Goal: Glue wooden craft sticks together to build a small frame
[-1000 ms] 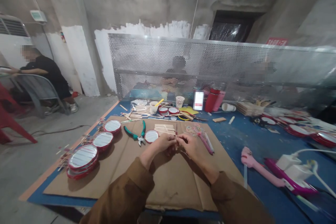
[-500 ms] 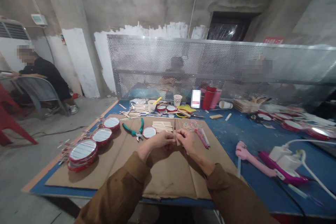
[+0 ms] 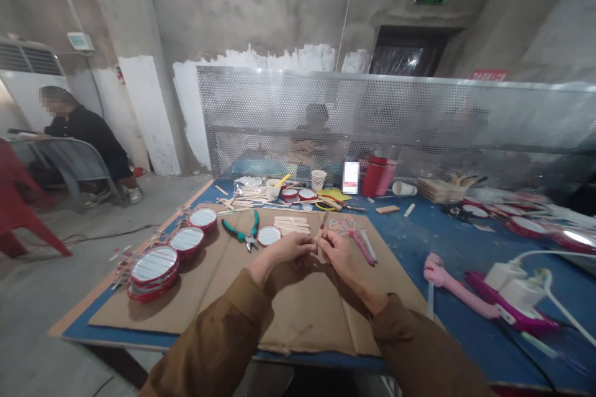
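My left hand (image 3: 292, 249) and my right hand (image 3: 336, 253) meet over the cardboard sheet (image 3: 298, 329), fingers pinched together. A thin flat wooden stick (image 3: 323, 221) pokes up from between their fingertips; its lower end is hidden by the fingers. Just beyond my left hand lies a row of wooden sticks (image 3: 292, 224). Beside them is a small red-rimmed round piece (image 3: 269, 236) with a pale face, next to green-handled pliers (image 3: 248, 238). To the right of my right hand are a heap of colourful rubber bands (image 3: 342, 224) and a pink slender item (image 3: 362, 247).
Red-rimmed drum-like pieces (image 3: 154, 263) with sticks line the left edge. On the right, a pink glue gun (image 3: 459, 288) lies by a purple power strip (image 3: 531, 310) with white plugs. Cups, a red bottle (image 3: 374, 177) and a phone (image 3: 351, 177) stand before a perforated metal screen (image 3: 270, 99).
The wooden stick now stands up higher between my fingertips, leaning slightly right. Both hands stay together in nearly the same place. The whole view has shifted slightly.
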A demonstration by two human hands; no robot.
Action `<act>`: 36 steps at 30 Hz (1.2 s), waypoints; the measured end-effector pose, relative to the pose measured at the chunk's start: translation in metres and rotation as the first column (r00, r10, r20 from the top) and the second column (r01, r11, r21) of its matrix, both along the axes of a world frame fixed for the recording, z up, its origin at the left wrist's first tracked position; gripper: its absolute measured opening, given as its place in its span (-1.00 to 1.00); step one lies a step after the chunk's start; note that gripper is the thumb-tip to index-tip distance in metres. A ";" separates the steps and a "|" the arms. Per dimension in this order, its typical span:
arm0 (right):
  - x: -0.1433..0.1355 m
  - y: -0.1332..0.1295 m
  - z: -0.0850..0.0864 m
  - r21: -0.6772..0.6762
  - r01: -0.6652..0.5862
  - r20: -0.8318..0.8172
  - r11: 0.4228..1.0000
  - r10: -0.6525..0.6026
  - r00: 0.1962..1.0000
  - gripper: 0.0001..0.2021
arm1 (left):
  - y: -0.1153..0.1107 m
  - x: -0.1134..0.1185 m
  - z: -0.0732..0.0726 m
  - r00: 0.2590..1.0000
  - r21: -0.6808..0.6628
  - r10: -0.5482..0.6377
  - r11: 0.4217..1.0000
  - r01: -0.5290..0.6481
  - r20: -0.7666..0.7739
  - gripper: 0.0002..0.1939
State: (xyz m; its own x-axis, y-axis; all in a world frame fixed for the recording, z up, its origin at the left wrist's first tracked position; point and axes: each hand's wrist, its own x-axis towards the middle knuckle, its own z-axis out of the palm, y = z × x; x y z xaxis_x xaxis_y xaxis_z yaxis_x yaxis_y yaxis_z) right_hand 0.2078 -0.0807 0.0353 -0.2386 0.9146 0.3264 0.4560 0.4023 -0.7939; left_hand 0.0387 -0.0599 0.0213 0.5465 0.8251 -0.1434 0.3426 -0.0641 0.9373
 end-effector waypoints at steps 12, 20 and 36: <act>-0.002 0.000 -0.003 0.107 -0.037 0.144 0.994 0.022 0.989 -0.72 | 0.004 0.001 -0.005 0.998 -0.028 -0.033 0.999 0.031 -0.047 -0.78; -0.001 0.007 -0.013 0.136 -0.058 0.160 0.989 0.036 0.986 -0.71 | 0.006 0.004 -0.009 0.998 -0.013 -0.053 0.999 0.053 -0.041 -0.91; 0.000 0.004 -0.011 0.098 -0.055 0.255 0.994 0.028 0.967 -0.74 | 0.012 0.001 -0.019 1.000 0.095 -0.022 0.995 0.024 -0.023 -0.78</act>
State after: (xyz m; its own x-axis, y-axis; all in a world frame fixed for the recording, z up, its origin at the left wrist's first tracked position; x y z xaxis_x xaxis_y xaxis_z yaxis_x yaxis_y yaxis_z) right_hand 0.2074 -0.0768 0.0247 -0.3624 0.8666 0.3430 0.6177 0.4990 -0.6078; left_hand 0.0401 -0.0483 0.0023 0.5629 0.8230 -0.0762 0.3601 -0.1611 0.9189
